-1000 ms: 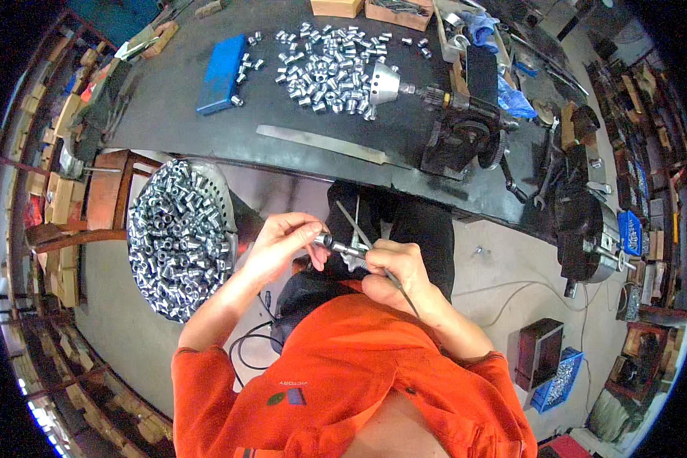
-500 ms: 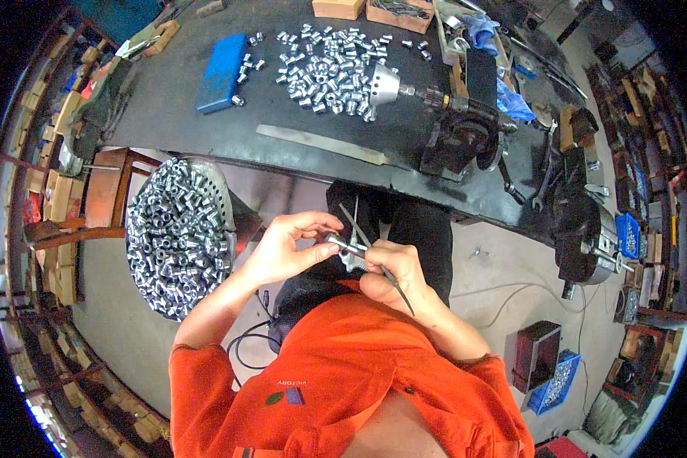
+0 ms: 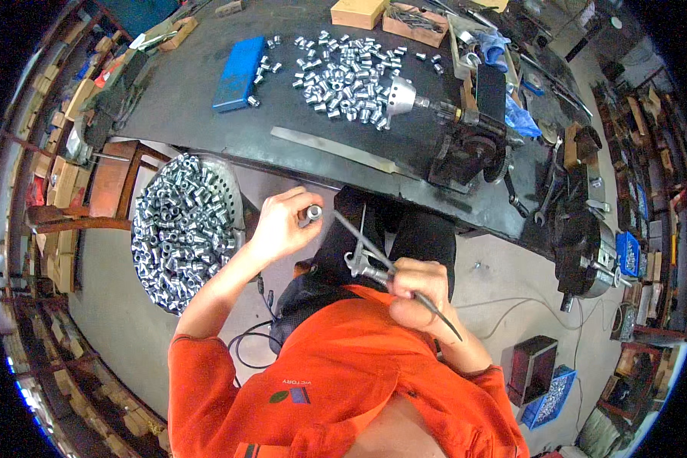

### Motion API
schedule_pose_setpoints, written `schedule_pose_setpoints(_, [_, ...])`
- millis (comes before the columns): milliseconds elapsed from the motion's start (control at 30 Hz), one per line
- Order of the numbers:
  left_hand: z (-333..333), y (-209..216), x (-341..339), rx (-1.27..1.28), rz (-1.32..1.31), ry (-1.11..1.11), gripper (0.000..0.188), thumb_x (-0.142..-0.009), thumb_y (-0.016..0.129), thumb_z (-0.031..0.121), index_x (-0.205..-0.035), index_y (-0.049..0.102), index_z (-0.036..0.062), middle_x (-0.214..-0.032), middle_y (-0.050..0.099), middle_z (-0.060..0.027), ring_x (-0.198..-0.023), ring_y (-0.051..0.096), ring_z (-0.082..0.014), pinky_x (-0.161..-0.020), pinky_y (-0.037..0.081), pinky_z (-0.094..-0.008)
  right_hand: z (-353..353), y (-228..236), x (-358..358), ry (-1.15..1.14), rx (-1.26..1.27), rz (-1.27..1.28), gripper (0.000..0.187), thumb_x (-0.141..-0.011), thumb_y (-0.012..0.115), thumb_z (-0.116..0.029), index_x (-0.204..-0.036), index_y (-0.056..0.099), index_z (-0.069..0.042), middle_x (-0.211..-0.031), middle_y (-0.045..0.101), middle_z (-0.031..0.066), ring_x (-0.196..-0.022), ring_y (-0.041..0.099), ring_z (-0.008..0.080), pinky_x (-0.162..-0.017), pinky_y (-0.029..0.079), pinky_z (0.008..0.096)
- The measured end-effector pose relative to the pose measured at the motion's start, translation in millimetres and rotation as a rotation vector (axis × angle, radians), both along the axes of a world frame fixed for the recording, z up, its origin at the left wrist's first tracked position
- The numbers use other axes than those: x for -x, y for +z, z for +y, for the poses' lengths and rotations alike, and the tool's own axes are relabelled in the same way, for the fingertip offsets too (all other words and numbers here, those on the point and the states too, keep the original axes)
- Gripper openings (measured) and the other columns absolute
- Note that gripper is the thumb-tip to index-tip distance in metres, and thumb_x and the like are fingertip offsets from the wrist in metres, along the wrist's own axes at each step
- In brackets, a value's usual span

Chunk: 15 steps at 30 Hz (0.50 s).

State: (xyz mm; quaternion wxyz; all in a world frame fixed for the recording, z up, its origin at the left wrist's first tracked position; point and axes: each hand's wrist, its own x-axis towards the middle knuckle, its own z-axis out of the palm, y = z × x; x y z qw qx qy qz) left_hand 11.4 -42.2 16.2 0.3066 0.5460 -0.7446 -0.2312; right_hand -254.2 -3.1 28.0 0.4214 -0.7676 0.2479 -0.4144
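Observation:
My left hand (image 3: 284, 223) is closed round a small shiny cylindrical metal fitting (image 3: 311, 214), its round end showing by the thumb and forefinger. To its right, my right hand (image 3: 420, 288) grips a long slim file (image 3: 356, 236) that slants past both sides of the fist and tapers to a point near the wrist. A silver metal tool (image 3: 365, 269) with a hooked end runs up to that same fist; whether it is held too I cannot tell. A space separates the fitting from the file's far end.
A perforated metal basket (image 3: 233, 200) heaped with similar fittings stands left of my forearm. More fittings (image 3: 343, 80) lie piled on the dark bench (image 3: 168, 99), near a blue box (image 3: 239, 74), a flat metal bar (image 3: 332, 149) and a chuck-type machine (image 3: 473, 149). A second machine (image 3: 584, 248) is at right.
My hands have moved apart: the left with the fitting went left and up, the right with the file right and down. The bench and basket shifted slightly in view.

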Motion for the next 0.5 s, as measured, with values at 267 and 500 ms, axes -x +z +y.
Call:
schedule_pose_setpoints(267, [-1,-4,2,0.16,-0.139,-0.05,0.024,-0.06,0.068,0.007,-0.084,0.063,0.0072,-0.073,0.053,-0.0092,-0.068,0.058,-0.0318,-0.057,0.047,-0.0407,-1,4,-16,0.101,-0.066,-0.005,0.034,-0.07,0.062,-0.024,-0.061,0.035,-0.006,-0.06,0.034,0.0076,-0.048,0.037,0.0259,-0.045,0.027,0.0362])
schedule_pose_setpoints(500, [-2,-8,15,0.154,-0.121,-0.127,0.027,-0.06,0.068,0.01,-0.086,0.064,0.0066,-0.071,0.051,-0.0093,-0.064,0.056,-0.0309,-0.055,0.045,-0.0405,-13,-17,-39,0.042,-0.075,0.115,0.027,-0.06,0.066,-0.001,-0.063,0.039,-0.005,-0.061,0.038,0.0091,-0.05,0.042,0.0269,-0.046,0.031,0.0355])
